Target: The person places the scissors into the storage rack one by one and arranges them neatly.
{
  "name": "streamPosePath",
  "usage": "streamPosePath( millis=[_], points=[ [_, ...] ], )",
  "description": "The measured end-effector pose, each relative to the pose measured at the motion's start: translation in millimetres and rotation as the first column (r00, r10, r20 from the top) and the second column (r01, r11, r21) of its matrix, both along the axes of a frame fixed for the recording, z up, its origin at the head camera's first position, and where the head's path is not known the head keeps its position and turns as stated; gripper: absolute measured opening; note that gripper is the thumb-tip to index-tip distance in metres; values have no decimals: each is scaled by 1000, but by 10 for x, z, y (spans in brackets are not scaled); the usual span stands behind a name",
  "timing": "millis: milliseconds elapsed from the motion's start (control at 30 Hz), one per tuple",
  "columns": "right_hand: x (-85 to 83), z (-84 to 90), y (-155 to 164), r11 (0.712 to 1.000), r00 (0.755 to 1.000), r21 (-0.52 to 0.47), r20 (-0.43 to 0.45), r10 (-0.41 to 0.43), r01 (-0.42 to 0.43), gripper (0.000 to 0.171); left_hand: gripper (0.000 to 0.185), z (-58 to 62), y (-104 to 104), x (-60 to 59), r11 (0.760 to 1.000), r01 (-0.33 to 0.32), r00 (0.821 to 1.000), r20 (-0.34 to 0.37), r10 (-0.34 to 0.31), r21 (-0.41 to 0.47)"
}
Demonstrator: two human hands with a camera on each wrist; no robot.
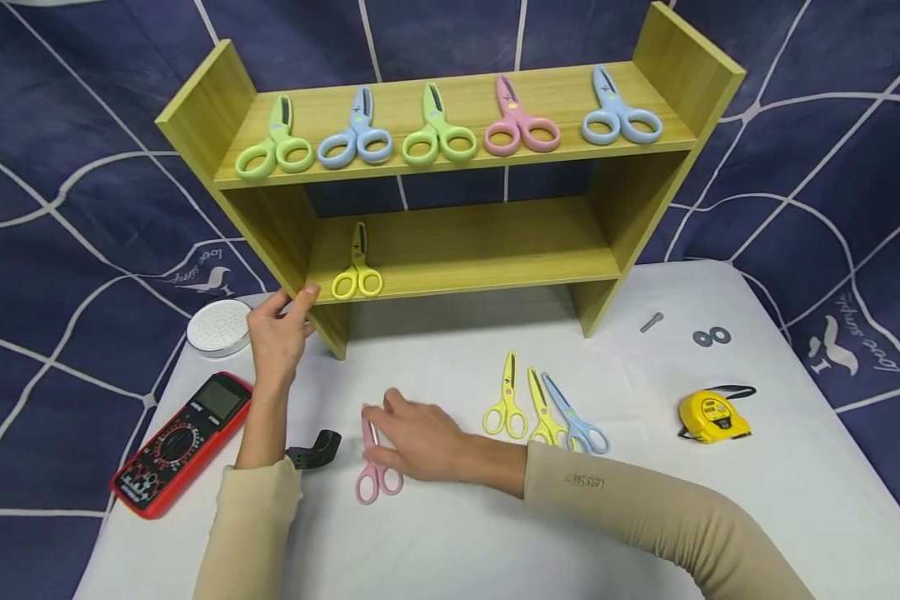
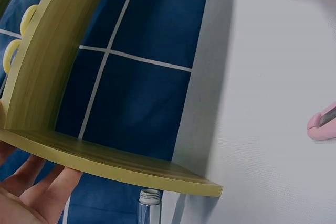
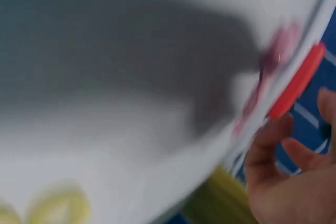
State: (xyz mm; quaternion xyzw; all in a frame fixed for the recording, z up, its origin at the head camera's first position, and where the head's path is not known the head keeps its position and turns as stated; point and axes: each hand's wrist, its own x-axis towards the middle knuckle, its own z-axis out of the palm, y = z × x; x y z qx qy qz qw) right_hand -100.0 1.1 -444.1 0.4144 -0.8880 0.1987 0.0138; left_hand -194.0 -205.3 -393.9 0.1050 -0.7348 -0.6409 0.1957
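Note:
My left hand [image 1: 279, 337] grips the left side panel of a two-tier wooden shelf [image 1: 480, 246], its thumb at the front edge and its fingers on the outer face. Over the white tabletop, my right hand [image 1: 423, 437] hovers above pink scissors [image 1: 376, 468], partly covering them. In the blurred right wrist view its fingers are loosely bent, apart from the scissors. Yellow scissors [image 1: 358, 271] lie at the left end of the lower tier. Green scissors [image 1: 437, 125], pink scissors [image 1: 520, 117] and blue scissors [image 1: 615, 108] are among several in a row on the upper tier.
Two yellow scissors [image 1: 507, 400] and blue scissors [image 1: 570, 412] lie before the shelf. Leftward are a red multimeter [image 1: 183, 442], a round white showerhead [image 1: 219, 327] and a black angled piece [image 1: 318, 450]. Rightward are a tape measure [image 1: 712, 415], a bolt [image 1: 651, 322] and two washers [image 1: 711, 337].

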Motion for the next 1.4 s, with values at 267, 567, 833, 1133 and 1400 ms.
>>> streamPosePath(
  millis=[267, 567, 833, 1133, 1400],
  points=[
    [385, -302, 8, 982, 997, 178, 67, 46, -57, 51, 40, -15, -6, 0, 999, 4, 1000, 22, -3, -53],
    [389, -241, -36, 985, 996, 155, 48, 74, -81, 33, 40, 15, -25, 0, 999, -13, 999, 33, 14, -46],
    [404, -234, -136, 968, 995, 235, 58, 78, -89, 52, 41, 5, -28, 10, 997, -17, 999, 39, 19, -70],
    [385, -184, -69, 945, 989, 291, 33, 146, -149, 31, 41, -9, -12, 17, 995, -28, 999, 37, 32, -99],
    [209, -92, 200, 993, 993, 67, 80, 91, -97, 27, 41, -11, -13, 15, 993, -18, 999, 35, 22, -116]
  ],
)
